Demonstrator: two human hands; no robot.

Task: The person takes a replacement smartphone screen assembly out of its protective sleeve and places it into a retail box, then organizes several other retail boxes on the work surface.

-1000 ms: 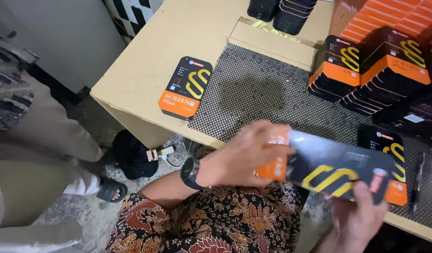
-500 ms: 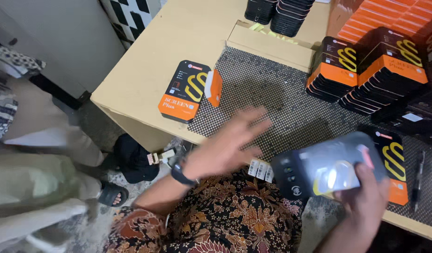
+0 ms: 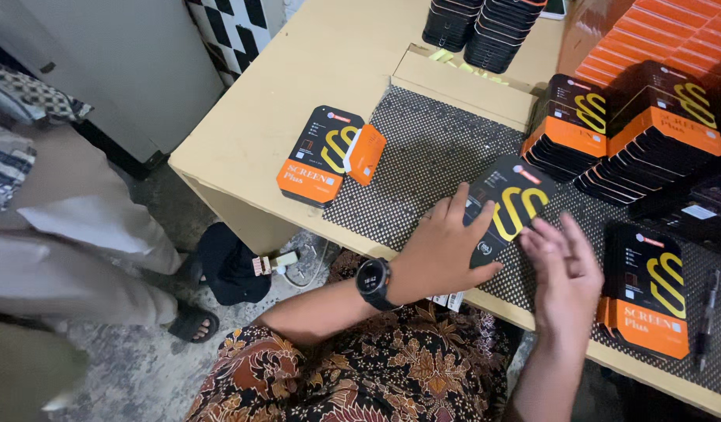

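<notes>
While our left hand (image 3: pixel 446 250) presses flat, fingers spread, on the black flat retail box with a yellow curl (image 3: pixel 507 205), pinning it to the dotted black mat (image 3: pixel 423 160), our right hand (image 3: pixel 565 273) hovers just beside it, empty and spread.

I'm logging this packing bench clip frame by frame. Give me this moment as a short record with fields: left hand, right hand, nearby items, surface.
left hand: left hand lies flat on a black flat box with a yellow curl mark, pressing it to the mat
right hand: right hand open, fingers spread, beside the box's right edge; contact unclear
nearby items: similar box with an orange flap at left; another box at right; stacked boxes behind; pen
surface: dotted mat on a tan table
</notes>
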